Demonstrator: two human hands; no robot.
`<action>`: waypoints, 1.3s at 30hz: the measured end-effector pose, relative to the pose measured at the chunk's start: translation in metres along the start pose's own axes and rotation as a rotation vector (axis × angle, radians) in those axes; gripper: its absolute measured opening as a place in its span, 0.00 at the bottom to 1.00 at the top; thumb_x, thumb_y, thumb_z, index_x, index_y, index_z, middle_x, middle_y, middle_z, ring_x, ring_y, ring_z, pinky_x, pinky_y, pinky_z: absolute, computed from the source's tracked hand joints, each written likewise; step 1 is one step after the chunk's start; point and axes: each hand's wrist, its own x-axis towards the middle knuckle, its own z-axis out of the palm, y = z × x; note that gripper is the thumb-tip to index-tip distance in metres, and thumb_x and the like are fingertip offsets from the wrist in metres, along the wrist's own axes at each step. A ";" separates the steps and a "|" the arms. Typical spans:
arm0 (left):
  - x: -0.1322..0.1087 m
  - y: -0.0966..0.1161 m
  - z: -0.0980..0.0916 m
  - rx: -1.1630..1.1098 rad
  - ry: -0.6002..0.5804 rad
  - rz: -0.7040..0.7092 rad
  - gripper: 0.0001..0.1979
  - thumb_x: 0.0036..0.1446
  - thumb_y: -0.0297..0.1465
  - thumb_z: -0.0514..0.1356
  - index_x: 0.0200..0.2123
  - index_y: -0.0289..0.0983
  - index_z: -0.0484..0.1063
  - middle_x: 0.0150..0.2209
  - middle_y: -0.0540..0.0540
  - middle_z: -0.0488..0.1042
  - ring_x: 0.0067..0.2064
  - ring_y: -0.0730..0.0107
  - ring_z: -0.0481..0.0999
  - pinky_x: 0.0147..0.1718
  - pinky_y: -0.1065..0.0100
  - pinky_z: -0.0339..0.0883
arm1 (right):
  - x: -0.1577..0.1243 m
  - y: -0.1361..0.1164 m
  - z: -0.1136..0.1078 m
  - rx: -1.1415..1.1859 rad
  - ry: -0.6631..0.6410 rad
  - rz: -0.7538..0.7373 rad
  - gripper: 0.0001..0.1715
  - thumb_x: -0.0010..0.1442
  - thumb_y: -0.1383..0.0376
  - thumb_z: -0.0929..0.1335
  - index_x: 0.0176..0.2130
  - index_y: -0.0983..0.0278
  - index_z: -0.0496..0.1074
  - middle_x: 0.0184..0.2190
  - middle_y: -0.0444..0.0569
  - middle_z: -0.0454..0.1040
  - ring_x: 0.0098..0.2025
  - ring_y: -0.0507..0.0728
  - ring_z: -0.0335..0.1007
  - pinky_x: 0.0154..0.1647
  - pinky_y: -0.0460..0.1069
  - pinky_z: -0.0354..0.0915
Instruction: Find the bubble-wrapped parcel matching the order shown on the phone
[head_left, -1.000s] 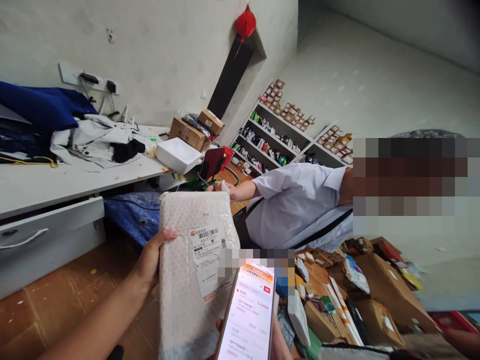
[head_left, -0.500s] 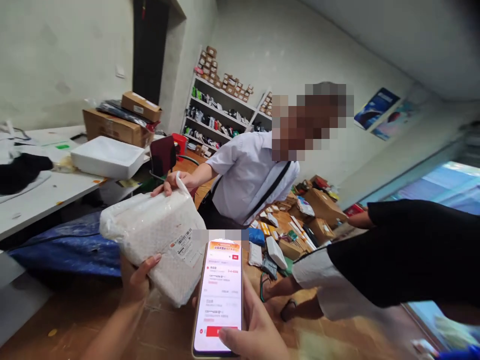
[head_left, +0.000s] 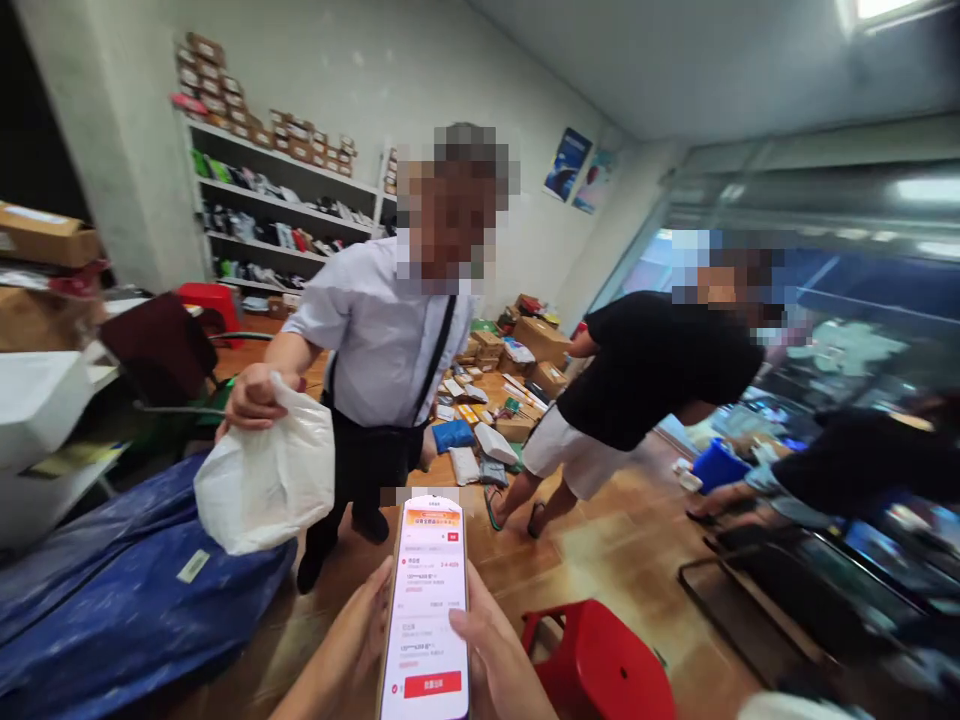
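A lit smartphone (head_left: 426, 600) is held upright in front of me, its screen showing rows of text and a red button. My right hand (head_left: 491, 640) wraps its right edge, with the thumb over the screen. Along the phone's left side my left hand (head_left: 367, 620) is closed against it, most of its fingers hidden behind. Beyond, a white plastic bag (head_left: 274, 475) hangs from the hand (head_left: 259, 395) of a person in a white shirt, apart from both my hands.
A red stool (head_left: 600, 660) stands at right front. Blue sheeting (head_left: 150, 600) covers the lower left. Many parcels (head_left: 491, 445) lie on the floor behind the person in white. Another person in a black shirt (head_left: 660, 360) stands right of them. Shelves (head_left: 285, 215) line the back wall.
My left hand has let go of the white wrapped parcel and moved to the phone. The other person now holds the white bag farther away. My view has turned right.
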 end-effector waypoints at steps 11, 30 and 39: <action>0.024 -0.039 0.083 0.235 -0.167 -0.014 0.23 0.45 0.49 0.61 0.34 0.36 0.76 0.32 0.45 0.78 0.39 0.59 0.75 0.38 0.65 0.65 | -0.010 0.027 -0.083 0.134 0.594 -0.266 0.27 0.48 0.49 0.69 0.40 0.66 0.69 0.31 0.50 0.80 0.34 0.58 0.75 0.36 0.51 0.67; 0.119 -0.115 0.156 0.750 -0.222 -0.032 0.21 0.49 0.47 0.58 0.32 0.34 0.75 0.31 0.45 0.78 0.34 0.62 0.73 0.38 0.66 0.60 | -0.040 -0.009 -0.204 0.223 0.757 -0.376 0.25 0.48 0.49 0.69 0.38 0.65 0.71 0.29 0.46 0.79 0.32 0.56 0.74 0.34 0.48 0.67; 0.143 -0.134 0.181 0.814 -0.336 -0.147 0.21 0.45 0.48 0.61 0.29 0.34 0.75 0.29 0.46 0.78 0.33 0.64 0.72 0.36 0.67 0.60 | -0.047 -0.007 -0.227 0.317 0.875 -0.467 0.23 0.52 0.51 0.67 0.41 0.64 0.70 0.34 0.46 0.80 0.37 0.55 0.74 0.39 0.48 0.67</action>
